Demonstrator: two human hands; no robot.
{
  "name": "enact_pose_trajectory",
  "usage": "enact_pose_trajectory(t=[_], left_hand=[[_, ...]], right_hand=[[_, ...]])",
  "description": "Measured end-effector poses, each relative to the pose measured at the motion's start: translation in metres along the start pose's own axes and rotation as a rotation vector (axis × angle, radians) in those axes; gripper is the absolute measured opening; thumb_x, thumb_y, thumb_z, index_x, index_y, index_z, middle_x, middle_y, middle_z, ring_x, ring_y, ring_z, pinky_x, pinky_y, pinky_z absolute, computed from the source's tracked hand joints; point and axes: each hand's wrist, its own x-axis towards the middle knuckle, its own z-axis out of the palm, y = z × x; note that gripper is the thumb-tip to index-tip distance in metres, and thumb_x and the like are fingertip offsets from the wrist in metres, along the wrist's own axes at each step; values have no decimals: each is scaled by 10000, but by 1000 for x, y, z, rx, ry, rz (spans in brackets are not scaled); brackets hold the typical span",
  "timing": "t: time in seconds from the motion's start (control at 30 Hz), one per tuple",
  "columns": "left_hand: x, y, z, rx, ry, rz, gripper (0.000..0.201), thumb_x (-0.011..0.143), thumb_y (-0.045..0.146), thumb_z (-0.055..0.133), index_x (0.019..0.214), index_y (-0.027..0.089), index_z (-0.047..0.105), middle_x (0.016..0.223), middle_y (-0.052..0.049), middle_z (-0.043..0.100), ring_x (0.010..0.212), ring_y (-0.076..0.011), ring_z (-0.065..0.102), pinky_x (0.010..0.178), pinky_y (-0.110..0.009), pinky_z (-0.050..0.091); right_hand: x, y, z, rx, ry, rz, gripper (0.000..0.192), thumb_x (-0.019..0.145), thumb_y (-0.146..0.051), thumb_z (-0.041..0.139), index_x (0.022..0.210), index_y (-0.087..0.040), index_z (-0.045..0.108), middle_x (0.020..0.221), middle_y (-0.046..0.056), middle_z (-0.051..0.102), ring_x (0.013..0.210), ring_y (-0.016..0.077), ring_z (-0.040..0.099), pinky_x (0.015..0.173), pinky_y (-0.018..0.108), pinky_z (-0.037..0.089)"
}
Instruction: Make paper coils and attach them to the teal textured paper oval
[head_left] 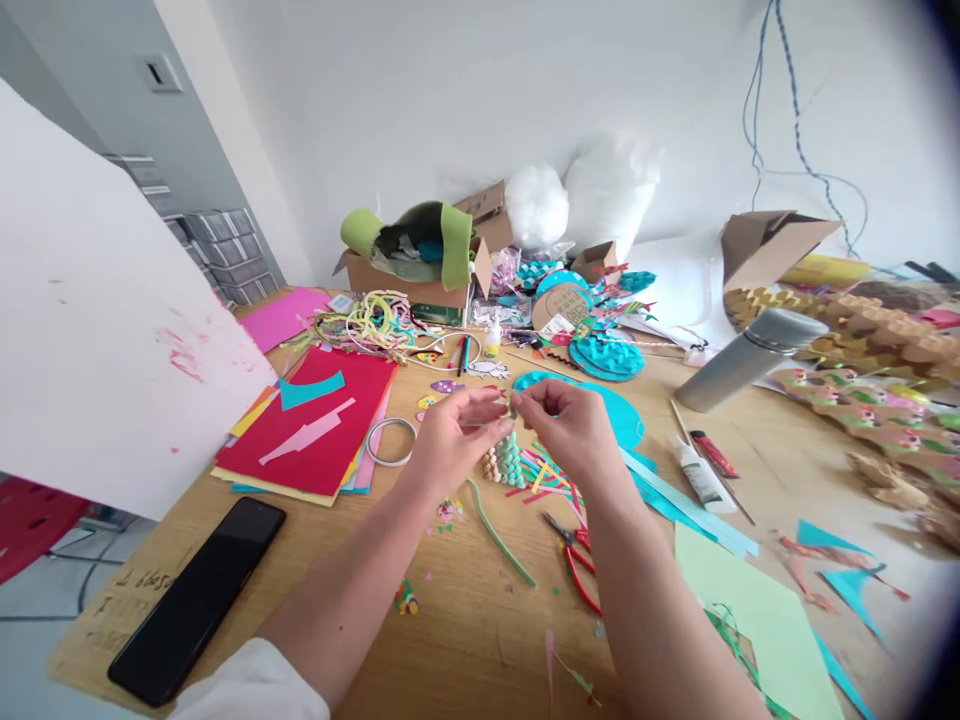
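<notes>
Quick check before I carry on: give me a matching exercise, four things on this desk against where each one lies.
Things:
1. phone
2. flask
3. scissors
4. red paper

Places:
A. lying on its side, far right
B. under the right forearm
C. near left corner
D. on the paper stack, left of the left hand

Pairs: 1-C, 2-A, 3-B, 4-D

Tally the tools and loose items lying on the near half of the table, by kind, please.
Phone: 1
Red-handled pliers: 1
Green pipe cleaner: 1
Tape ring: 1
Glue tube: 1
Grey flask: 1
Total: 6
</notes>
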Motion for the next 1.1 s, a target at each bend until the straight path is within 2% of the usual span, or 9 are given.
enact_pose_trajectory(t=[0.13,0.27,0.43,0.57,0.73,1.1], left_hand=[[0,-4,-1,-35,12,12,343,638,312,825,925,154,722,798,-62,752,782,-199,705,774,-331,545],[0,-3,-3,-25,29,25,256,648,287,807,860,162,737,800,-53,748,752,-184,694,730,-314,538],[-2,1,-1,81,-40,26,147,693,262,752,798,160,746,784,-42,738,741,-166,658,737,-295,507],[-3,4,-1,140,-67,26,130,712,268,723,770,153,744,718,-27,708,664,-139,608,666,-266,474],[-3,3,-3,155,-65,29,123,710,266,718,757,153,738,706,-30,699,671,-146,612,675,-268,474],[-1,-1,-5,210,-69,65,134,717,290,697,729,158,717,707,-44,700,661,-159,614,654,-273,467]], right_hand=[[-9,-14,4,111,-85,-20,320,767,-466,644,655,-171,596,552,0,556,493,106,444,447,233,322],[-8,-14,-4,223,-179,49,425,770,-584,626,656,-181,561,524,-32,493,432,79,361,412,234,268],[-6,-12,-10,319,-282,48,420,726,-561,686,812,-155,621,622,-28,551,441,68,377,411,230,279],[-5,-10,-9,263,-276,0,346,723,-477,713,802,-146,651,688,6,611,491,76,418,433,226,328],[-5,-10,-9,214,-264,-48,261,745,-414,701,774,-158,654,684,13,632,510,83,437,447,218,350],[-6,-9,-6,108,-217,-76,232,768,-397,668,753,-165,659,684,17,640,557,112,500,485,241,356]])
